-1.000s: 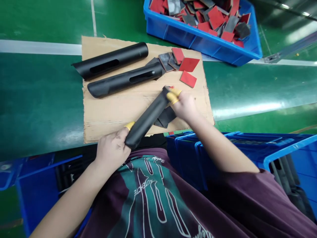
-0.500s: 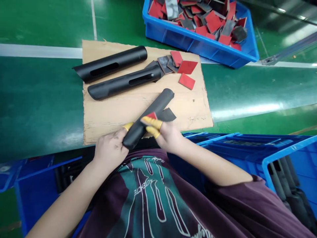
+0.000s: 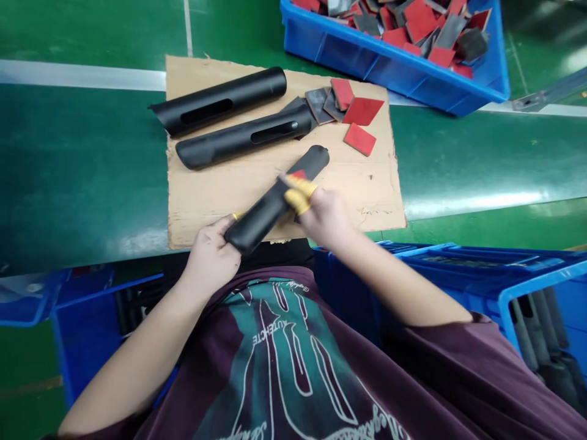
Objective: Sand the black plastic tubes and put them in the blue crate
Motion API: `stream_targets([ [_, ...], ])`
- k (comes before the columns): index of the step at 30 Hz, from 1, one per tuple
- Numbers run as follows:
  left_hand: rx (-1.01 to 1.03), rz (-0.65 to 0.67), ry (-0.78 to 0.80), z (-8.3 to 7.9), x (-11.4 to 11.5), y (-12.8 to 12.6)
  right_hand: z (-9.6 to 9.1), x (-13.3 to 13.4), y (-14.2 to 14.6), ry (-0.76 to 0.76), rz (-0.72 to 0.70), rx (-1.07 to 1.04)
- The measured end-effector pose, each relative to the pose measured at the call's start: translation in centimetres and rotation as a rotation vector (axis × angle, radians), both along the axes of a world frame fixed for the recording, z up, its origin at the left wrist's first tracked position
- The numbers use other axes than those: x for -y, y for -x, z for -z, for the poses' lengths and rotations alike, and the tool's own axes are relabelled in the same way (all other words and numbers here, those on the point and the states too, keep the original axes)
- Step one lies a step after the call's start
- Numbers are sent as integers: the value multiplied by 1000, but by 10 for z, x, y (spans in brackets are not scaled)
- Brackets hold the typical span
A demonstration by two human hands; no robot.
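Note:
A black plastic tube (image 3: 261,220) lies slantwise above the cardboard sheet (image 3: 206,201). My left hand (image 3: 213,253) is closed around its near end, at the front edge of the cardboard. My right hand (image 3: 321,211), with yellow finger covers and blurred by motion, pinches a small red-backed sanding pad (image 3: 299,175) against the tube's upper half. Two similar tubes with long slots, an upper tube (image 3: 247,90) and a lower tube (image 3: 206,150), lie behind on the cardboard. Beside them rest several loose red and dark grey pads (image 3: 360,139).
At the back right stands a blue bin (image 3: 394,76) heaped with red and grey pads. Blue crates are below the green work surface (image 3: 82,177), one at the left (image 3: 87,330) and one at the right (image 3: 523,278) holding dark tubes.
My right hand has slid with the pad towards the tube's far end. A dark flat piece seen beside that hand is now mostly hidden. The whole view has shifted slightly.

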State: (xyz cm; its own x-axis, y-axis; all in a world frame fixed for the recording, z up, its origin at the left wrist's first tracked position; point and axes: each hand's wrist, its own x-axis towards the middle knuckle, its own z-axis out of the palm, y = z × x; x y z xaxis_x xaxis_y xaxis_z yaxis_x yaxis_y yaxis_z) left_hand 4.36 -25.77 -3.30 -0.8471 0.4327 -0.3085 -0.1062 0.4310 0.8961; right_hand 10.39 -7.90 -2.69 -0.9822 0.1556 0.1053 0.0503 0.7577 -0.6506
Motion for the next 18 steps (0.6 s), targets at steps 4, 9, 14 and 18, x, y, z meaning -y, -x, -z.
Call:
stream_targets([
  [4,155,-147,-163,-2,-7,-6,3,2,3,-1,3,-68],
  [9,226,-214,-238,-4,-13,-12,5,9,-5,-8,-84,-36],
  [14,281,-265,-259,-1,-15,-15,5,14,-7,22,-70,-91],
  [18,255,-244,-250,4,-12,-13,6,13,-6,27,-87,-47],
])
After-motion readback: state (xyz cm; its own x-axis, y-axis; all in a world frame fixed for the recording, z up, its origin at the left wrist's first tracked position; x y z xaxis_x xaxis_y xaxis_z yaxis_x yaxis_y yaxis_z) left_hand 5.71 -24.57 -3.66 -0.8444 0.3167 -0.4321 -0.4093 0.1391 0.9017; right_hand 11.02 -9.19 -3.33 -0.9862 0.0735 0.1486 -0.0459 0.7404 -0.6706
